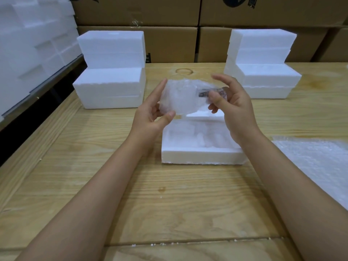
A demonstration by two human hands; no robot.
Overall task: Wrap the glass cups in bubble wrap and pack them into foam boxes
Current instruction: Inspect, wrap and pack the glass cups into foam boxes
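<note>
A glass cup partly rolled in bubble wrap (179, 97) is held in the air between both hands, above the far side of an open foam box (199, 154). My left hand (154, 112) grips the wrapped end, thumb below and fingers behind it. My right hand (228, 102) holds the bare glass end, where a dark label shows, with the thumb on it and the fingers curled around. The box lies on the wooden table (131, 194), and something wrapped in bubble wrap lies inside it.
Closed foam boxes are stacked at the back left (111, 70) and back right (261, 63). A loose bubble wrap sheet (320, 162) lies at the right edge. Cardboard cartons (169, 42) line the back, and more foam (33, 44) is piled at the left.
</note>
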